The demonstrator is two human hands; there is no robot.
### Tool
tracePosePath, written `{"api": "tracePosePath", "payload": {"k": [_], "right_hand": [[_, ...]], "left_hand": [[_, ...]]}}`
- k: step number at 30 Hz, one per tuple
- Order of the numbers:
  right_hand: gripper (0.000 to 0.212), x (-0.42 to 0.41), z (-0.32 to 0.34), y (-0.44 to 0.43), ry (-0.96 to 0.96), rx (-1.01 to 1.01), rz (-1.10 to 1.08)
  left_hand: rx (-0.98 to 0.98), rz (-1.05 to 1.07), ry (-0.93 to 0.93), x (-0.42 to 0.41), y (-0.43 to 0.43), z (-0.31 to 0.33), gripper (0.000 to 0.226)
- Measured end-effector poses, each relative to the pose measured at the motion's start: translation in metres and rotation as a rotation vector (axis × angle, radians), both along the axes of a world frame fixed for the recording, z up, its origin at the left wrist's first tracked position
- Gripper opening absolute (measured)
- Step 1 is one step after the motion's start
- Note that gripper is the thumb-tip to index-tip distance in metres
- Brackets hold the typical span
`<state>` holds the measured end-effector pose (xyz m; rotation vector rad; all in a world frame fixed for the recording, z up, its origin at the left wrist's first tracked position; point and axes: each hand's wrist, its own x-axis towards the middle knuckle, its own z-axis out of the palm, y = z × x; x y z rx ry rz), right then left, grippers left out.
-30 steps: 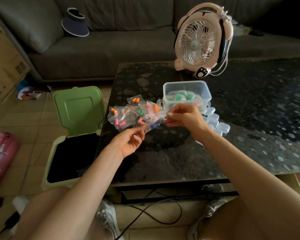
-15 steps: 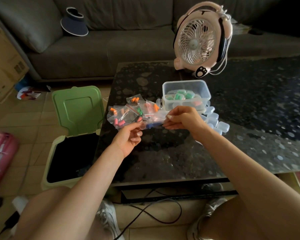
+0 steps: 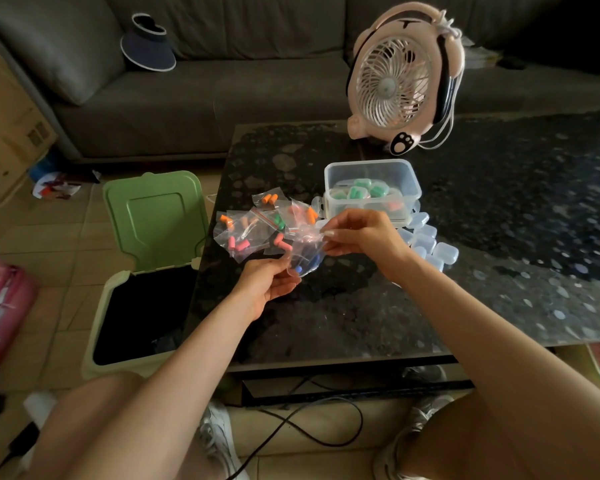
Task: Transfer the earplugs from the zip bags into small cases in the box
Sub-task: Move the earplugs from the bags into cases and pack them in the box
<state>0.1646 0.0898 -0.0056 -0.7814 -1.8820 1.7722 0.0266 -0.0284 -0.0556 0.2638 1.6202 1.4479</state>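
**Zip bag held between both hands above worktop**

A clear zip bag [image 3: 305, 249] containing blue earplugs [image 3: 310, 264] is held just above the dark speckled worktop [image 3: 499, 244]. Its lower end is gripped by the left hand [image 3: 267, 282], fingers curled round the plastic. Its upper edge is pinched by the right hand [image 3: 364, 237] between thumb and fingertips.

A pile of further zip bags [image 3: 250, 226] is noted on the worktop just beyond the left hand, holding orange, pink and green earplugs. A clear box [image 3: 411, 188] stands open behind the right hand, with green and pinkish contents seen inside. Clear small cases [image 3: 433, 249] are heaped just beside the box, partly hidden by the right wrist.

A pink fan [image 3: 399, 84] stands at the far edge. A green bin [image 3: 118, 289], lid raised, stands on the floor at the worktop's left.
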Motion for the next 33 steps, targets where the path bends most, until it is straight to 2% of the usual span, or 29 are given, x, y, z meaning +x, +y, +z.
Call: {"api": "tracePosePath", "payload": {"k": [12,17,24,33], "right_hand": [[0.004,0.0001,-0.0003,0.0006,-0.004,0.074,0.015],[0.003,-0.0013,-0.0002,0.0004,-0.007,0.063,0.019],[0.005,-0.0021,-0.0015,-0.0007,0.009,0.099,0.048],[0.002,-0.0032,-0.0011,0.0,0.011,0.086,0.042]], "left_hand": [[-0.022,-0.003,0.035,0.0026,-0.0008,0.0012,0.014],[0.113,0.029,-0.296,0.0001,-0.0014,0.0078,0.011],[0.04,-0.075,-0.042,0.0059,0.0025,0.0028,0.031],[0.02,-0.118,0.011,0.0098,0.0025,0.0018,0.03]]}}
